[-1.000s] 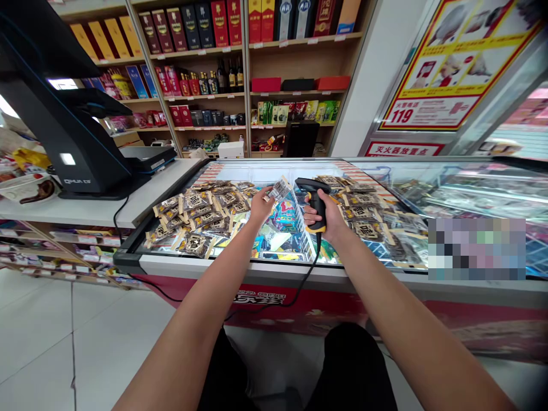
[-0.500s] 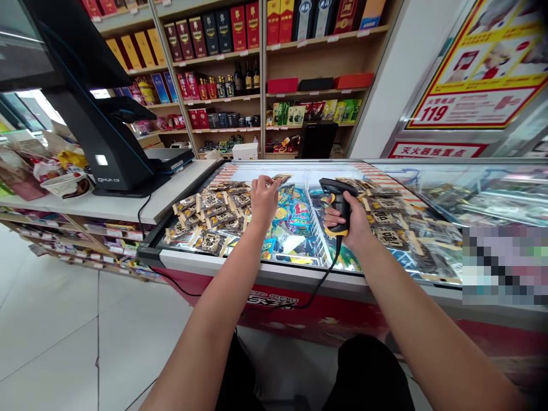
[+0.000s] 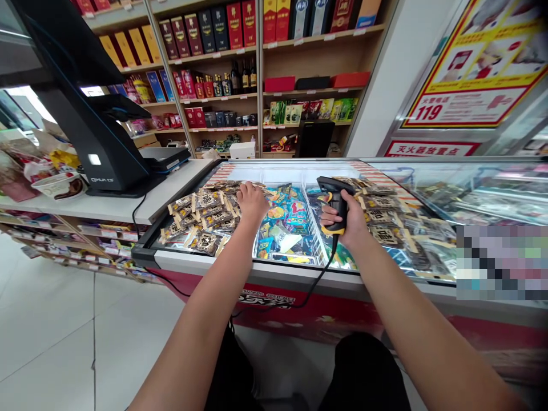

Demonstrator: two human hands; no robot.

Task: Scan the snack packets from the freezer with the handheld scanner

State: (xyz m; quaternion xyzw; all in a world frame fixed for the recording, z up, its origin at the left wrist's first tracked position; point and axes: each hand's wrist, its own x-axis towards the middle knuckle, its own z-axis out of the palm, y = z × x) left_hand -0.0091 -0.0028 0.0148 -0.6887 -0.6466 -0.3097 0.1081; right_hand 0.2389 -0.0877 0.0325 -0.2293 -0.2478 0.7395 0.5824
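My right hand grips a black and yellow handheld barcode scanner, with its cord hanging down over the freezer front. The scanner is above the glass, beside the right pile of brown snack packets. My left hand is over the right edge of the left pile of snack packets, fingers curled down. A strip of snack packet shows beside its fingers; the fingertips are partly hidden. Both piles lie on the glass lid of a chest freezer.
Left of the freezer is a counter with a black checkout terminal and a bowl. Shelves of boxes and bottles stand behind. Blue packs lie under the glass between the piles. The scanner cord loops along the freezer front.
My left hand has moved left with a snack packet, from over the middle of the glass to the left pile, and turned downward. My right hand still holds the scanner in about the same place.
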